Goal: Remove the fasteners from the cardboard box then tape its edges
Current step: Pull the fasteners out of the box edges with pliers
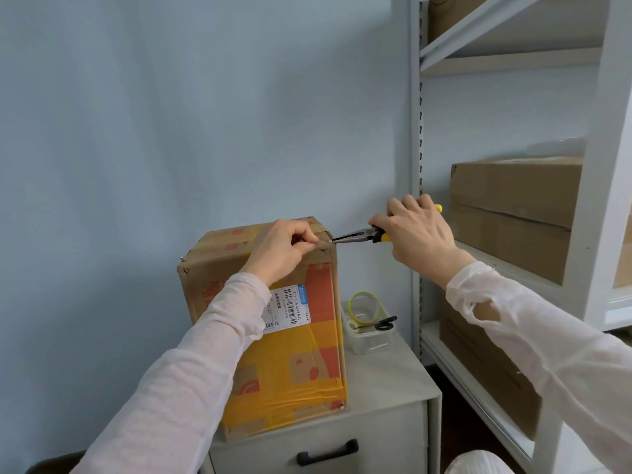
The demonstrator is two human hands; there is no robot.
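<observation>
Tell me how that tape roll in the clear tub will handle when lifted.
Probably light: the tape roll is a thin, see-through ring. Likely to roll if set down, since it leans on edge in the tub.

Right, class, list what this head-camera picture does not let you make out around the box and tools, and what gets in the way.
All in the head view:
1. The fastener at the top corner of the cardboard box: too small, half behind fingers of the left hand.
2. Handles of the pliers: wrapped by the right hand.
3. The label: print too small, one edge under the left sleeve.
4. Bottom of the clear tray: blurred beneath the tape roll and scissors.
</observation>
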